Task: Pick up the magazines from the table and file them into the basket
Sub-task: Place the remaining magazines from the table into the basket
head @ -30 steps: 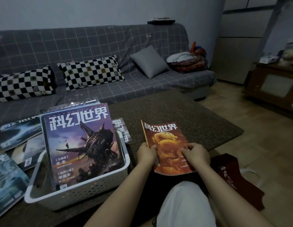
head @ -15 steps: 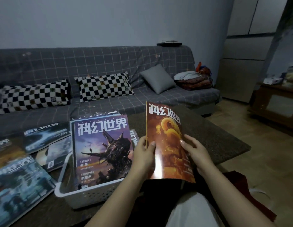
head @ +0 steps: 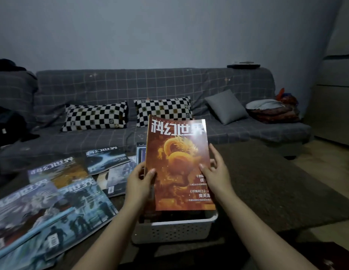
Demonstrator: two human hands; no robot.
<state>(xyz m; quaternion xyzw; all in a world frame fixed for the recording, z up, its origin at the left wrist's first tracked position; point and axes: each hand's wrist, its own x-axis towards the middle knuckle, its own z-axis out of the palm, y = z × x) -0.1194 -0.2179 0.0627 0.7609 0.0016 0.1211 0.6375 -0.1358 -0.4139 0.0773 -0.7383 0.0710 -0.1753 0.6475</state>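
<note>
While both hands (head: 139,184) grip orange magazine (head: 178,164) upright, lower edge seemingly inside white basket (head: 173,228)

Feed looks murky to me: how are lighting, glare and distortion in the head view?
Head view: dim, bluish room light; a glare patch washes out the orange magazine title's right end; wide-angle bends the sofa back; both hands and the white basket stay readable.

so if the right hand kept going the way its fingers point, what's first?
The right hand already presses the orange magazine; past it, probably the left hand, though depth is unclear.
</note>
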